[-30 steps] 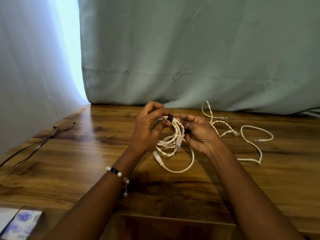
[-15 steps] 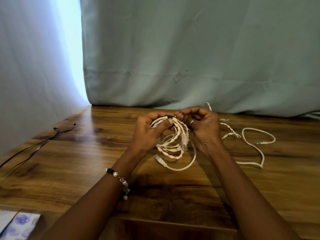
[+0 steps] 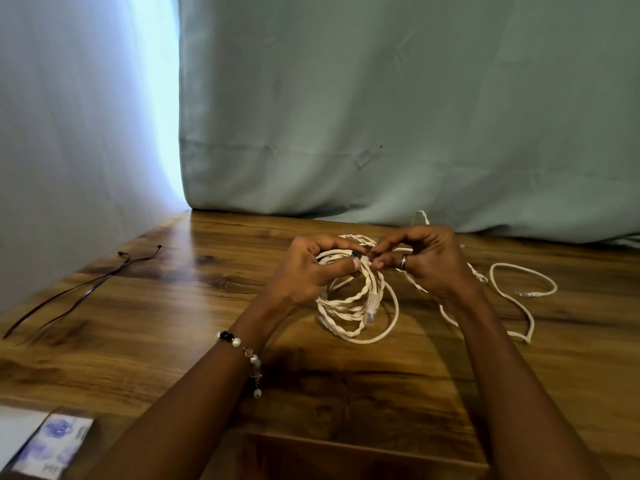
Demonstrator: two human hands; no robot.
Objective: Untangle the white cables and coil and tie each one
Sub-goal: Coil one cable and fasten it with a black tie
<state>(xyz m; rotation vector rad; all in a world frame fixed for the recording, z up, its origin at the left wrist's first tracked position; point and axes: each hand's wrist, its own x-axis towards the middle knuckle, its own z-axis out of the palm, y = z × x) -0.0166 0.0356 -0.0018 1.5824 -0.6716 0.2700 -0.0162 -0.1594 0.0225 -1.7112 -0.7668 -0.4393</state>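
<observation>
Your left hand [image 3: 308,268] and right hand [image 3: 427,261] are raised, fingers curled, fingertips meeting in a pinch; both forearms extend forward.

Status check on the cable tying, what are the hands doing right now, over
Left hand grips the coiled white cable; right hand pinches the black tie at its top. Second white cable loose on the table, untied. Nothing in the way.

The right hand [image 3: 424,263] turned from under the coiled cable [image 3: 356,299] to above it, its fingertips [image 3: 377,263] meeting the left hand [image 3: 311,268] at the black tie [image 3: 358,254]; the coil's loops spread wider.
</observation>
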